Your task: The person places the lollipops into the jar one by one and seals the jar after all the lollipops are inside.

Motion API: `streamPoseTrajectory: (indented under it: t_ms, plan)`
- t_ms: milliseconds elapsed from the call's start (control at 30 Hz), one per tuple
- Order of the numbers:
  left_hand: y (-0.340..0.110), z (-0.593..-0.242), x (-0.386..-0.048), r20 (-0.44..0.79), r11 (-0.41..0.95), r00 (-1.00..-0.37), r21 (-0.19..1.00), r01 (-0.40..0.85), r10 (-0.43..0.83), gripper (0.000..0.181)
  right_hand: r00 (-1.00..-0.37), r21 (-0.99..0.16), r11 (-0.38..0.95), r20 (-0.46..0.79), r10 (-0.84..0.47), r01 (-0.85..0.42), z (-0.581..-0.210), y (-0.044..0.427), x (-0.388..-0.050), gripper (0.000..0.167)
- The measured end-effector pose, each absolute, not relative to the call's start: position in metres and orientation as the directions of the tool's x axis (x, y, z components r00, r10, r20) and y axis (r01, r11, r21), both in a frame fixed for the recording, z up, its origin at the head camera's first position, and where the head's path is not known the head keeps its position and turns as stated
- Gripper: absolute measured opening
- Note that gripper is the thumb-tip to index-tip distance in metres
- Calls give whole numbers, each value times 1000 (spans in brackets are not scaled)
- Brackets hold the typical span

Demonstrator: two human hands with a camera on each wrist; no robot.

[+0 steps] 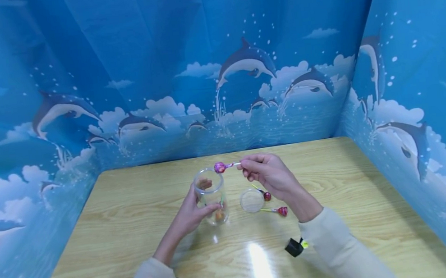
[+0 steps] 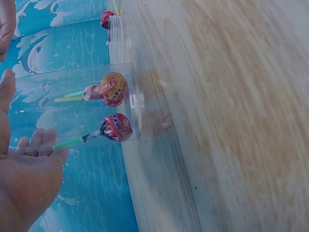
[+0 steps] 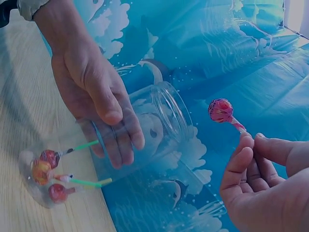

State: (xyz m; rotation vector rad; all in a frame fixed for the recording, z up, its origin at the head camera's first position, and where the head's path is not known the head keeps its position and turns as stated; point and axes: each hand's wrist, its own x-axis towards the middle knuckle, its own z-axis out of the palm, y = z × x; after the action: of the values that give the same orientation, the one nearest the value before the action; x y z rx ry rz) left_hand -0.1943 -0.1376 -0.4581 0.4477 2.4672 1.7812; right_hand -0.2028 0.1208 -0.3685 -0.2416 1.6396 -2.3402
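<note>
A clear round jar stands upright on the table, with wrapped lollipops lying at its bottom; an orange one and a red one show in the left wrist view. My left hand holds the jar from the left, thumb on the near side and fingers behind it. With thumb and fingertips my right hand pinches the white stick of a pink-red lollipop. In the head view its candy end points left at the jar's open mouth; the right wrist view shows the candy apart from the rim.
To the jar's right lies a clear round lid. Beside the lid are two more wrapped lollipops, a dark red one and a red one with a yellow stick. A blue dolphin-print curtain borders the wooden table behind and at the sides.
</note>
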Motion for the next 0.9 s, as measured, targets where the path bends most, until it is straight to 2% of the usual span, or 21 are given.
streamPoseTrajectory:
  t_ms: [633,900]
  plan:
    - [-139,-458,-194,93,245,-955,956,165,282,82,-936,-959,-245,-48,-349,140,-376,95,-211,17]
    - [-139,-459,-194,135,264,-948,941,214,288,75,-928,-958,-249,-40,-370,141,-375,91,-212,18]
